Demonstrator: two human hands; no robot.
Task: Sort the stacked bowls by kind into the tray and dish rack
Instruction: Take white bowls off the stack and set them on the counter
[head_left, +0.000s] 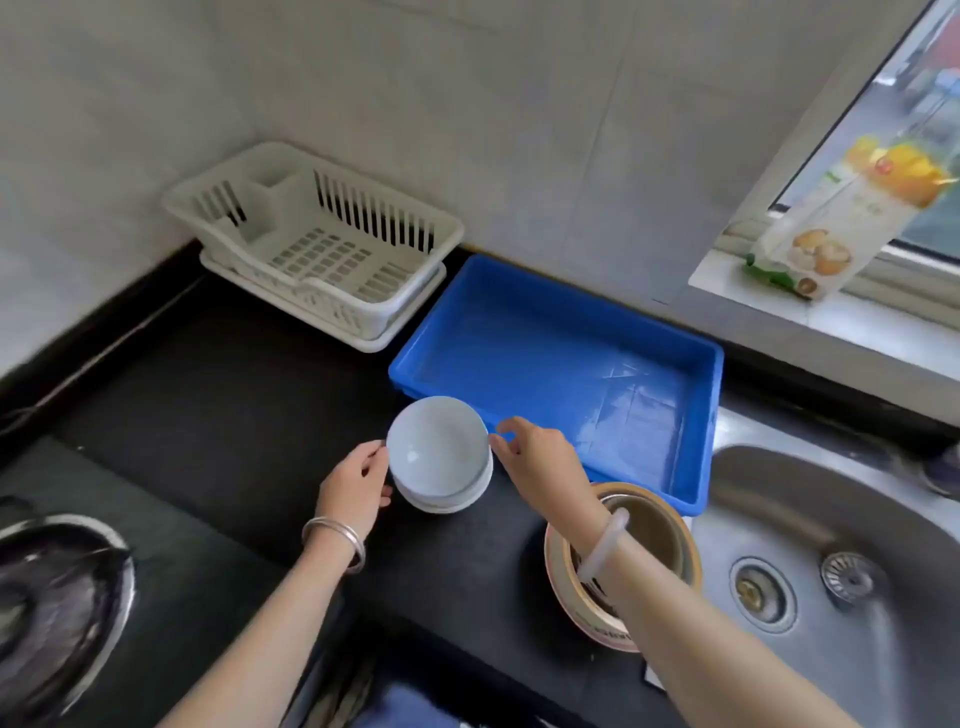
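— Where are the white bowls (439, 457)?
— Stacked on the black bench (234, 405), touching the near left corner of the blue tray (566, 374). The dish rack (311, 239) sits further back by the wall.
— And the hands?
— I've got my left hand (356, 486) curled round the stack's left side, thumb at the top rim. My right hand (540, 457) has bent fingertips at the top bowl's right rim; I cannot tell whether it grips. That forearm crosses over the brown bowls (660, 540) beside the sink (831, 493).
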